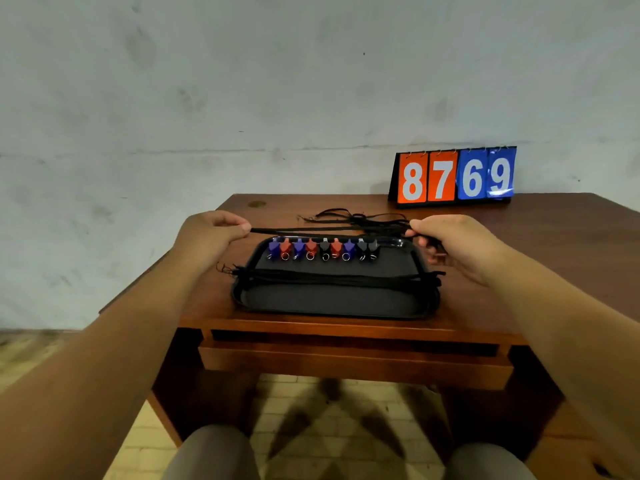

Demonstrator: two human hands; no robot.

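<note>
A black lanyard cord (325,232) is stretched level above the far edge of a black tray (332,301). My left hand (211,233) pinches its left end and my right hand (450,244) pinches its right end. Inside the tray, along its far side, stands a row of several whistles (322,249) in purple, red and black, some with metal rings. A bundle of black cords (339,278) lies across the tray's middle, its ends hanging over both sides. More loose black cords (356,218) lie on the table behind the tray.
The tray sits on a brown wooden table (519,237) against a grey wall. A flip scoreboard (453,176) reading 8769 stands at the table's back right. My knees show at the bottom above a tiled floor.
</note>
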